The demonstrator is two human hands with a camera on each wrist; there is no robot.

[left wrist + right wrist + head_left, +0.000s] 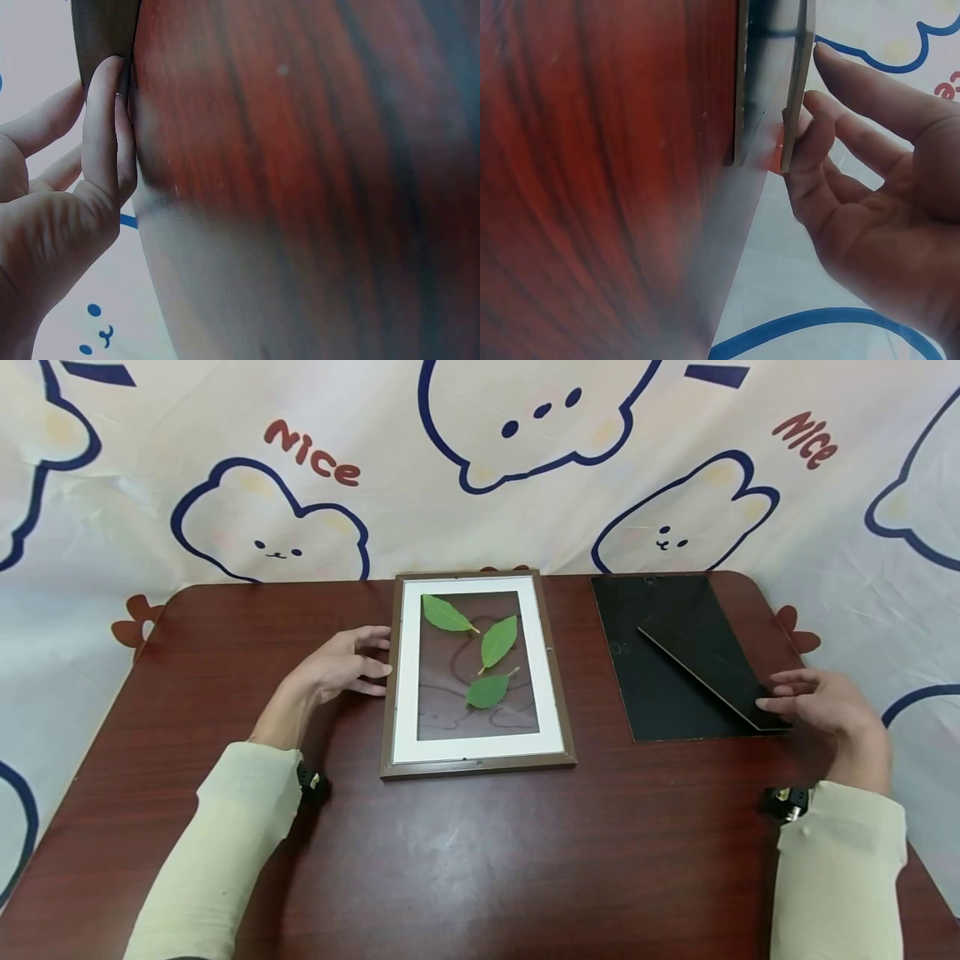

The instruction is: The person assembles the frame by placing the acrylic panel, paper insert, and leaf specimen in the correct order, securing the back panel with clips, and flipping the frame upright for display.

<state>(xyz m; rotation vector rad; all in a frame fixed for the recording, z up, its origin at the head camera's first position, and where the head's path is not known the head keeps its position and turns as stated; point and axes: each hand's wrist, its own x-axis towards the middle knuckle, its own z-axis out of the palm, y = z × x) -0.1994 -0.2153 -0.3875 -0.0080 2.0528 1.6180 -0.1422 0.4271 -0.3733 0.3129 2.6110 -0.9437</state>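
Note:
A brown picture frame (477,766) with a white mat (480,750) lies near the table's far edge. Green leaves (487,692) sit inside the mat's window, three in all. My left hand (335,665) touches the frame's left side with its fingertips, fingers fairly straight; the left wrist view shows them against the frame's edge (109,34). To the right lies a black backing board (626,668). Its hinged stand (708,668) is tilted up off the board. At the stand's free end, my right hand (828,702) holds the edge between thumb and bent fingers.
The dark red-brown wooden table (450,860) has rounded far corners. Behind and beside it hangs a white cloth (487,518) with blue-outlined cartoon shapes and red lettering. The backing board stands apart from the frame, with bare tabletop between them.

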